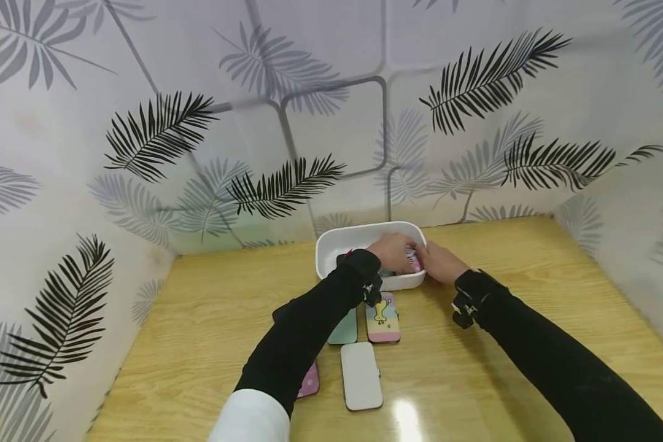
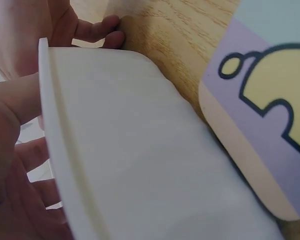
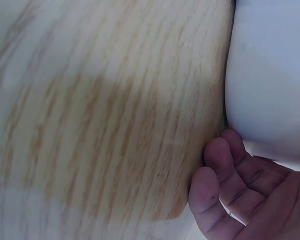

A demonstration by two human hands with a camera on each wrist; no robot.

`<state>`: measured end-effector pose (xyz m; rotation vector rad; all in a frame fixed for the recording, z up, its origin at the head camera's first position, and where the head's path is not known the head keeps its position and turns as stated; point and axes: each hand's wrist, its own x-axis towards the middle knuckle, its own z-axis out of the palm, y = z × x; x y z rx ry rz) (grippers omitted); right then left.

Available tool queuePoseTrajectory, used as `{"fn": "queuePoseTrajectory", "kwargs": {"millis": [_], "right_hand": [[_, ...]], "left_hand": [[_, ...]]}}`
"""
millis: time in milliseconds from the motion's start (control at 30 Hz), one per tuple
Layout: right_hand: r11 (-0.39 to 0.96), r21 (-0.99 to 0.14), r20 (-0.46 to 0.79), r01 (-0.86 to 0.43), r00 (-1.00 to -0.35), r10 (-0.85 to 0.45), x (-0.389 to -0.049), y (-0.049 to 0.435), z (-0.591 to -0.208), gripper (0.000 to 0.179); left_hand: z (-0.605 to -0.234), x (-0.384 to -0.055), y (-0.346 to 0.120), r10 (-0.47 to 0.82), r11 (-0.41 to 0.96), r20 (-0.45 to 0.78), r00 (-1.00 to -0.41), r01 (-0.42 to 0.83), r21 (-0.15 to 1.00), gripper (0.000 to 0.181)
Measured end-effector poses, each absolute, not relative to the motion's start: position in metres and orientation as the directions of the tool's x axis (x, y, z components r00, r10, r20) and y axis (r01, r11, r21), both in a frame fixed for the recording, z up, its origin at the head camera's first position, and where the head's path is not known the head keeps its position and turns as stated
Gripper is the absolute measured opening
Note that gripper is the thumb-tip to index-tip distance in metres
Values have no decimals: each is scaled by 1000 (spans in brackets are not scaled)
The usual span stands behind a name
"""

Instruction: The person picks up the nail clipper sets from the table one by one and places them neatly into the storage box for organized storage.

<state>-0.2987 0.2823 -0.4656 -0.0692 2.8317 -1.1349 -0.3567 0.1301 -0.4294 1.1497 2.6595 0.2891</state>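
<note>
A white plastic bin (image 1: 331,245) stands near the back of the table. My left hand (image 1: 395,252) reaches over its front wall, thumb and fingers around a pink patterned case (image 1: 414,259) at the right end; the fingertips are partly hidden. In the left wrist view, the bin's wall (image 2: 120,140) hides the fingertips. My right hand (image 1: 442,263) grips the bin's right end from outside. Its curled fingers (image 3: 222,165) show low beside the wall in the right wrist view, while the thumb is hidden there. A dark-edged item (image 1: 341,258) also lies in the bin.
In front of the bin lie a yellow-and-purple cartoon case (image 1: 383,319), a mint green case (image 1: 344,329), a white case (image 1: 361,376) and a pink dotted case (image 1: 310,382), partly under the left sleeve. Leaf-patterned cloth (image 1: 331,141) rises behind the table.
</note>
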Motion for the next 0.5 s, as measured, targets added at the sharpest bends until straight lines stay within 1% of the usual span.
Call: {"fn": "queuePoseTrajectory", "kwargs": {"millis": [200,300,500], "right_hand": [[711,-703,-92,3,-992,-87,-299,280,-465,49],[707,-707,-99,-5,-989,-106,-301,280,-467,49],[703,-711,-133,28,-987,-94,-303,286,-467,50]], "left_hand": [[-426,-356,122,744,650,-114,-658,676,347,55],[-420,-350,113,738,647,-93,-668,662,378,61],[-400,-322,88,717,669,-47,-696,667,330,61]]}}
